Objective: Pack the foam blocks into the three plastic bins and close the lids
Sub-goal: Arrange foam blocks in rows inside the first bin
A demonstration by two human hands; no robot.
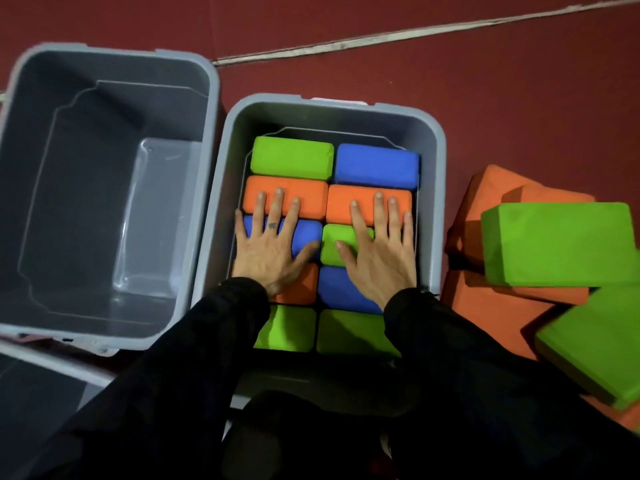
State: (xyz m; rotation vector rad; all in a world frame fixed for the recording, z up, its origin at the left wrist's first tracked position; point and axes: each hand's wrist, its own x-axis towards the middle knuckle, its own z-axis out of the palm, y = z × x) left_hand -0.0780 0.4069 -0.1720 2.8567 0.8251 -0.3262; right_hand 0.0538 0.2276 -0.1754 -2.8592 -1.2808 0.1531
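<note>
A gray bin was seen on the dark red floor at the centre of the view, packed with foam blocks in two columns. At the 12 o'clock end a green block and a blue block were laid side by side. Just below them two orange blocks were set, then a blue block beside a smaller-showing green block, then an orange block beside a blue one, and two green blocks at the 6 o'clock end.

The left hand was pressed flat on the left column, its fingers spread straight and released, grasping nothing; their tips were laid on the left orange block. The right hand was laid flat likewise on the right column, its fingers straight and released, the tips reaching the right orange block. Both arms were covered by black sleeves.

At 9 o'clock a second gray bin was seen open, touching or nearly touching the first. The rim of a third bin was visible at 7 o'clock. At 3 o'clock loose orange blocks and green blocks were piled on the floor.
</note>
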